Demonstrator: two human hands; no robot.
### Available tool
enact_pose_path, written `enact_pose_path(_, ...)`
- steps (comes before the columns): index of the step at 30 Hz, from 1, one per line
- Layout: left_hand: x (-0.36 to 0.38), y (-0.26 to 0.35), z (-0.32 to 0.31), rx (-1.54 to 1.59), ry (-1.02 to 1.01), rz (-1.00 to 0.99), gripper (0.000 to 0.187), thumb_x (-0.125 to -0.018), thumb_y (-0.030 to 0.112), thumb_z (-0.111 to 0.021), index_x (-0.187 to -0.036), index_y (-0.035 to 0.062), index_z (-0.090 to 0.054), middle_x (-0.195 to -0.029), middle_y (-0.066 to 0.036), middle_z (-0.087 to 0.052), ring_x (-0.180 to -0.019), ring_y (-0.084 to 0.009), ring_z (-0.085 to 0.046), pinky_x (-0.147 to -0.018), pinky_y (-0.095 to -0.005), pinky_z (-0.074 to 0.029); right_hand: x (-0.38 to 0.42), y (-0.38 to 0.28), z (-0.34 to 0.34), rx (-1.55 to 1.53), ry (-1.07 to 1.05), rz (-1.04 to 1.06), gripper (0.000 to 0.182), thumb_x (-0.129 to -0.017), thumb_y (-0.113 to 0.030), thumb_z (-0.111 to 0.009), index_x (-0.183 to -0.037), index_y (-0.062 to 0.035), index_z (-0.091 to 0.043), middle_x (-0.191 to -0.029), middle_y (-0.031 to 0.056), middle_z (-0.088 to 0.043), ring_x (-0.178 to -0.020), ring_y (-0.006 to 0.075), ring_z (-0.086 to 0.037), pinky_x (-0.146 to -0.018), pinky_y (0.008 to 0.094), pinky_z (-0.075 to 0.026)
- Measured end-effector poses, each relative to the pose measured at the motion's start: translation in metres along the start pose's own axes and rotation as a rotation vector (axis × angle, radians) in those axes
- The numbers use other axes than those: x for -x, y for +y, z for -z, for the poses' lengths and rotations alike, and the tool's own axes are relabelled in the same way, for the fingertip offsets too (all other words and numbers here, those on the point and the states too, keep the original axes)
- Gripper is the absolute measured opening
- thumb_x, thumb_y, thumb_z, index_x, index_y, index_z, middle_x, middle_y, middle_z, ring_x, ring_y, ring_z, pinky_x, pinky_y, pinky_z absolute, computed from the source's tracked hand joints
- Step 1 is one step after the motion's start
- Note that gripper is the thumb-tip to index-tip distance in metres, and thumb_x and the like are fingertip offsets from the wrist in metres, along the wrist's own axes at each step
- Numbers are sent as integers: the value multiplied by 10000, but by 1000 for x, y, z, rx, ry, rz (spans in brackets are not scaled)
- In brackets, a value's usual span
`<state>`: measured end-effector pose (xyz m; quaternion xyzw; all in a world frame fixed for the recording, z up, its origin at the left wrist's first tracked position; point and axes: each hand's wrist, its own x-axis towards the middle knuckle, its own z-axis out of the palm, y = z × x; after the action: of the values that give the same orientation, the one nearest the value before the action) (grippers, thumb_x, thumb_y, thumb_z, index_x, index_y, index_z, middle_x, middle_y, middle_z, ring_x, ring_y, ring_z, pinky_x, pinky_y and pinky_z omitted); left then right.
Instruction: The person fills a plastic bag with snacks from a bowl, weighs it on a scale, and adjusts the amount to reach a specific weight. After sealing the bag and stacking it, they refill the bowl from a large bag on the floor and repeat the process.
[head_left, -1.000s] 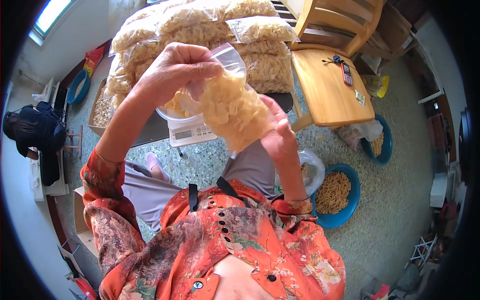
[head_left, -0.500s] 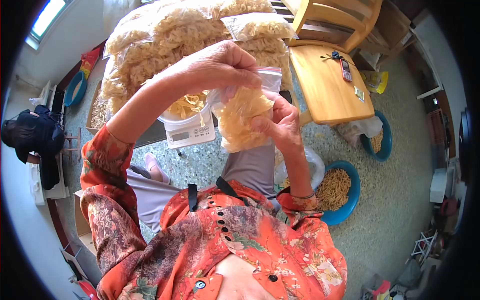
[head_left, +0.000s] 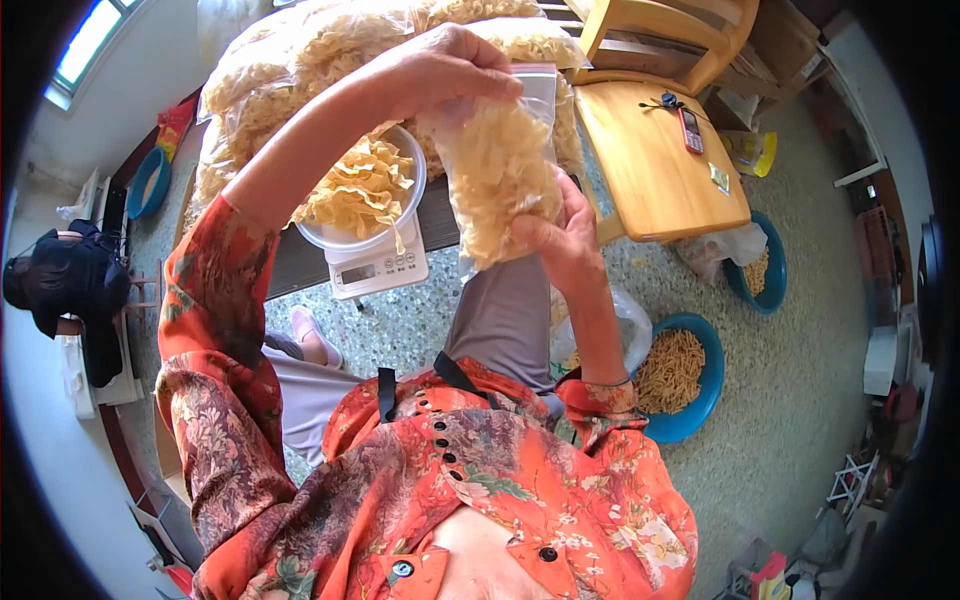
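Note:
My left hand [head_left: 455, 72] pinches the top edge of a clear zip bag [head_left: 500, 170] filled with pale, wavy dried flakes. Lower down, my right hand [head_left: 562, 232] grips the bag's right side, thumb across its front. The bag hangs upright above my lap. Just left of it, a white kitchen scale [head_left: 380, 272] bears a white bowl [head_left: 418, 160] heaped with the same kind of flakes [head_left: 365, 185]. One flake droops over the bowl's rim towards the scale's display.
Big filled plastic bags [head_left: 300, 75] are stacked behind the scale. A wooden chair [head_left: 650, 170] at right carries a red phone [head_left: 690, 130]. Blue basins [head_left: 712, 375] with stick-shaped pieces stand on the floor. Far left is another person [head_left: 65, 280] in dark clothes.
Both hands have lifted the bag a little, and it now hangs straighter. My left hand has moved up and left, uncovering more of the bowl. The right thumb still presses the bag.

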<state>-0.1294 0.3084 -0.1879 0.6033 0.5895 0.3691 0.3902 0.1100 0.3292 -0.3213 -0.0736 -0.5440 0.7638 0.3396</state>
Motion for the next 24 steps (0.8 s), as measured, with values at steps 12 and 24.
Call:
enact_pose_path(12,-36,-4,38,-127,309,9,406,-911,396,-784,-1032,16,-706,-851,-43,-663,-731,-118,-650,-656,-251,-547,-16,6,25,-220,122,95,652,-883,-18,-746,-1459,26,-445,-1325,123,-648,-1173,210,-662,-1018,364,-542)
enact_pose_path(24,-39,-54,77,-701,398,-280,385,-827,298,-854,-1054,29,-697,-864,-51,-659,-766,-115,-659,-694,-290,-570,4,18,63,-289,281,162,654,-878,2,-751,-1467,-27,-468,-1338,84,-640,-1205,201,-644,-1034,376,-542)
